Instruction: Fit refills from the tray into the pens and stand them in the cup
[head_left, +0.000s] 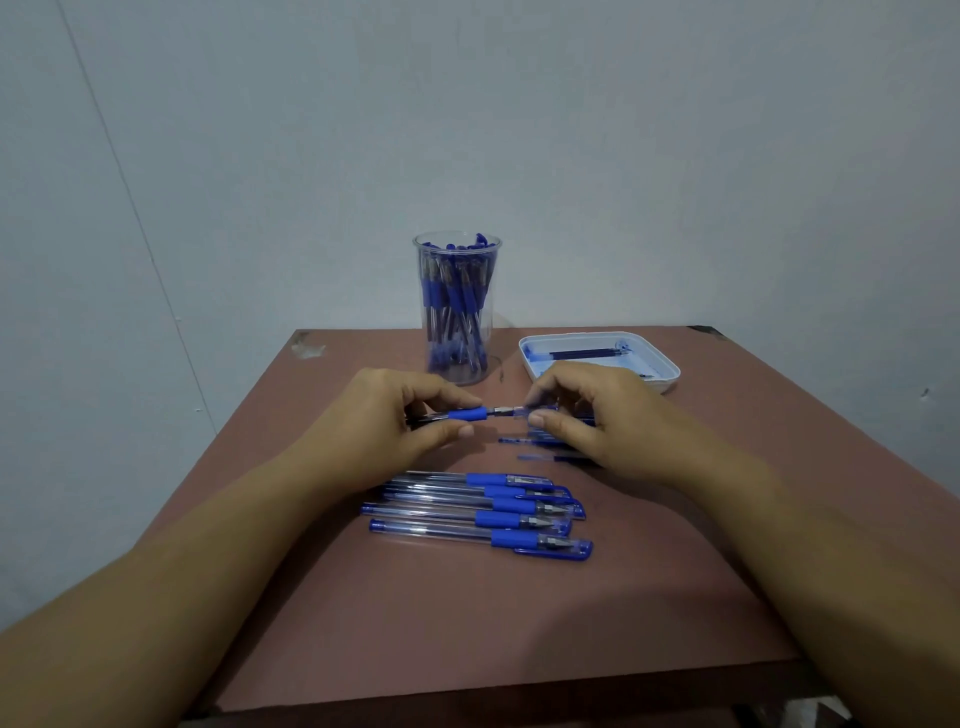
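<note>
View: the head camera; we look down on the counter (467, 623) and on both hands.
Left hand (395, 415): its grip pinches a pen (467, 414) at the blue sleeve, thumb on the near side and fingers on the far side; the pen lies about level between the two hands, tip to the right.
Right hand (587, 415): its grip pinches a clear cap (522, 412) right at the tip of this same pen; we cannot tell if the cap sits on the tip or is just apart from it.
Under the right hand: two thin sticks (519, 441) with blue ends lie on the counter, partly hidden; we cannot tell what they are.
Row of pens (478, 512): five capped pens lie side by side on the counter, near to us, caps to the right.
Cup (457, 312): clear and upright, near the far edge, full of blue pens, just behind the left hand.
Tray (670, 376): white, to the right of the cup, behind the right hand; a few dark refills (582, 355) lie inside it.
</note>
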